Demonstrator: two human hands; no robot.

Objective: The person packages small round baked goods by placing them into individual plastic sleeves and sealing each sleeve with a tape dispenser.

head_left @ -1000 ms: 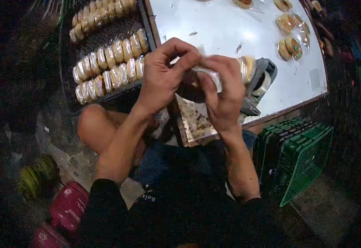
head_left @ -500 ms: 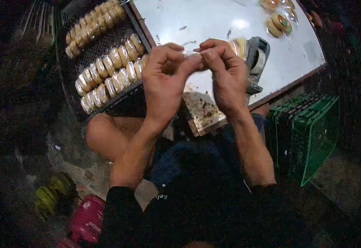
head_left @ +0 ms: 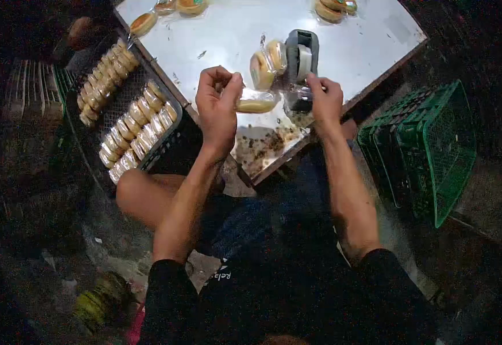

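Observation:
My left hand [head_left: 217,106] is closed on the left end of a clear-wrapped bun [head_left: 256,105], holding it edge-on above the near corner of the table. At the front end of a grey tape dispenser [head_left: 293,41] with a white roll [head_left: 304,62], my right hand [head_left: 327,100] has its thumb and fingers pinched together. Whatever sits in that pinch is too small to make out. Just beyond the held bun lie two more wrapped buns [head_left: 262,70], beside the dispenser's left side.
A dark crate [head_left: 176,118] with rows of wrapped buns [head_left: 141,118] stands left of the white table [head_left: 233,34]. More buns [head_left: 143,24] lie along the far side. Green crates [head_left: 429,129] stand at the right. A dark brown stain [head_left: 256,152] marks the near corner.
My hands were together, pinching at shiny film; now they are apart. The right one has moved to the dispenser, while the left holds the bun. The view has shifted too.

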